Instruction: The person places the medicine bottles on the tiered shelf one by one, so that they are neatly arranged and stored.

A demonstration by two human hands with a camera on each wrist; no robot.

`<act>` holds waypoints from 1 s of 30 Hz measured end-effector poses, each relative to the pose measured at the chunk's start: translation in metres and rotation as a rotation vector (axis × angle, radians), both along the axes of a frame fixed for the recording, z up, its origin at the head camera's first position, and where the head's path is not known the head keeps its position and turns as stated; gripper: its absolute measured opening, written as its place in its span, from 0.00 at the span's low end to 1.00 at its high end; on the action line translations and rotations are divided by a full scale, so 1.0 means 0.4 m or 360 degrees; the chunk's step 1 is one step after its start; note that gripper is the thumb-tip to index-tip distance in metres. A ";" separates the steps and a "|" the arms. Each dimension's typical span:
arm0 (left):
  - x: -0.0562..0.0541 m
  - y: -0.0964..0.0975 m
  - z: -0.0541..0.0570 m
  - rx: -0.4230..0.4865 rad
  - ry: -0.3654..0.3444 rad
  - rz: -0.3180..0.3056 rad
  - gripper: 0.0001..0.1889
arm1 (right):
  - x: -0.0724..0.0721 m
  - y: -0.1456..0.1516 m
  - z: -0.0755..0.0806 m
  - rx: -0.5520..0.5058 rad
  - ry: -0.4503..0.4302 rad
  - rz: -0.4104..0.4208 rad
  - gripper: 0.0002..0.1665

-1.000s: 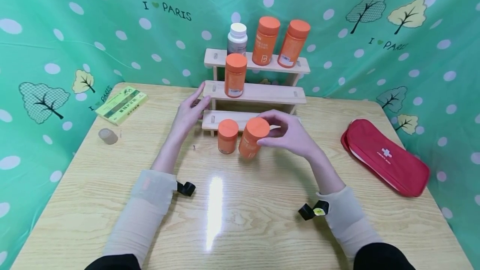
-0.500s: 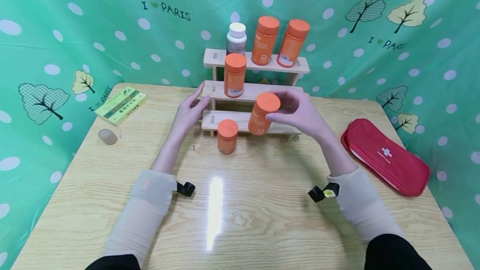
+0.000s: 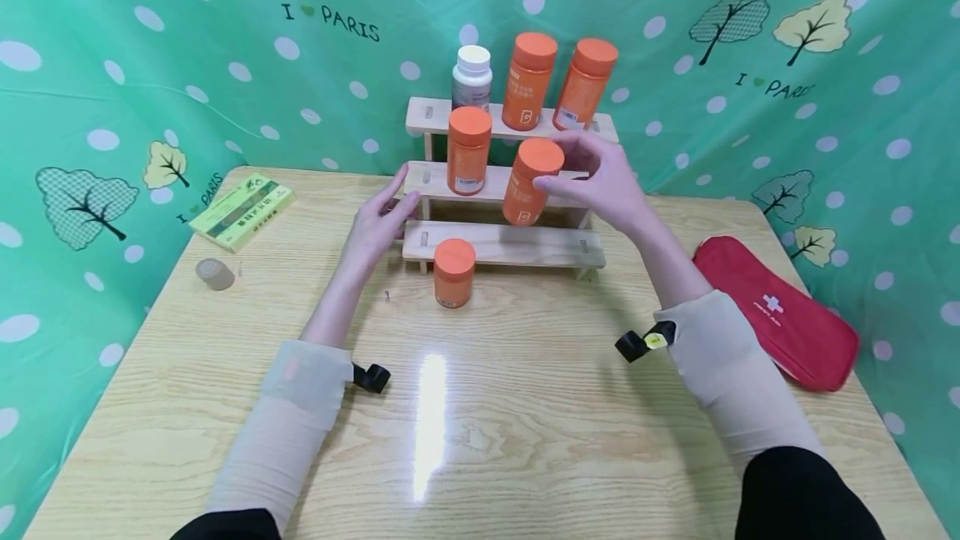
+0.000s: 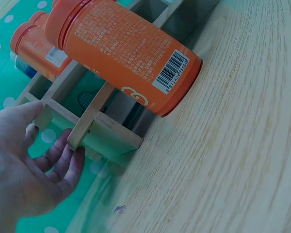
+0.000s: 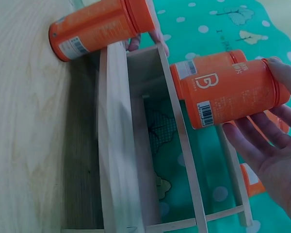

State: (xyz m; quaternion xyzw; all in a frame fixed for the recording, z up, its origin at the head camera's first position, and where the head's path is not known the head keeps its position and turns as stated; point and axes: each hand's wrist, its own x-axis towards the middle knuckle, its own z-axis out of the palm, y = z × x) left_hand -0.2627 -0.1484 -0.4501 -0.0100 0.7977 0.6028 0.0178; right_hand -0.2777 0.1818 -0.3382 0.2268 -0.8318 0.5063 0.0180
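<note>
My right hand point(image 3: 603, 177) grips an orange pill bottle point(image 3: 529, 186) between thumb and fingers, in front of the middle shelf of a three-step wooden rack point(image 3: 517, 244). In the right wrist view the held bottle point(image 5: 233, 92) overlaps another orange bottle behind it. My left hand point(image 3: 378, 227) holds the rack's left end; in the left wrist view its thumb lies at one shelf and its fingertips point(image 4: 73, 154) curl at a lower slat. One orange bottle point(image 3: 469, 152) stands on the middle shelf's left part. Another orange bottle point(image 3: 453, 275) stands on the table before the rack.
On the top shelf stand a white-capped bottle point(image 3: 472, 82) and two orange bottles, point(image 3: 528, 82) the right one partly behind my hand. A red first-aid pouch point(image 3: 780, 315) lies at right. A yellow-green box point(image 3: 243, 211) and a small grey cap-like piece point(image 3: 215, 273) lie at left.
My right hand has lifted the orange bottle from the table, up past the bottom shelf, to the front of the middle shelf. The left hand stays at the rack.
</note>
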 end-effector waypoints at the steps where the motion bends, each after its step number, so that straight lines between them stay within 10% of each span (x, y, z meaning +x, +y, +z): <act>1: 0.000 0.000 0.000 0.0001 0.0000 -0.0001 0.32 | -0.008 -0.001 0.000 -0.0006 0.0005 -0.0009 0.28; 30: 0.001 0.001 0.003 0.0008 -0.0002 0.0007 0.35 | -0.103 -0.031 -0.003 0.0009 -0.0062 -0.0156 0.30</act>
